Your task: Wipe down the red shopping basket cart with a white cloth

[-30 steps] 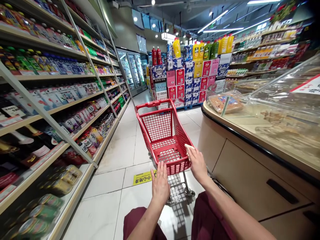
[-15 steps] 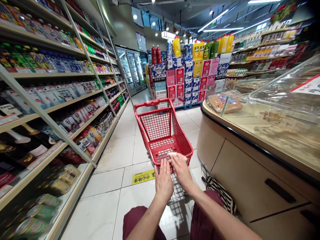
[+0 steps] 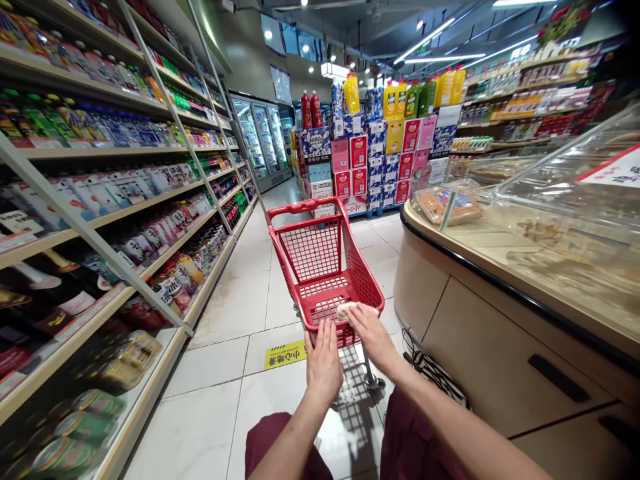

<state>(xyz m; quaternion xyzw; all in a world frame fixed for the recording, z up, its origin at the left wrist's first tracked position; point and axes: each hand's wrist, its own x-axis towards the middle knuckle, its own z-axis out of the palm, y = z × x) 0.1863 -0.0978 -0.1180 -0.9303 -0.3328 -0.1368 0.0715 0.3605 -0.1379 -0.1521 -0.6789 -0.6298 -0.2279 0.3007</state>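
A red plastic shopping cart [image 3: 320, 248] stands in front of me on the floor, its basket seen from its low near end. My right hand [image 3: 371, 331] presses a white cloth [image 3: 345, 310] against the near rim, toward the right corner. The cloth is bunched, and most of it is hidden under the fingers. Left of it, my left hand [image 3: 324, 363] lies against the near rim with its fingers stretched out and no item seen in it. No goods show inside the basket.
Drink shelves [image 3: 100, 220] line the left side. A rounded display counter [image 3: 450, 307] stands close on the right, with a striped bag [image 3: 435, 373] at its foot. Stacked drink cartons [image 3: 360, 163] are behind the cart. A yellow floor sign [image 3: 285, 355] lies near my left hand.
My right hand has slid slightly right and up along the near rim, and more of the cloth shows. My left hand has shifted slightly left. A cart wheel below is now visible.
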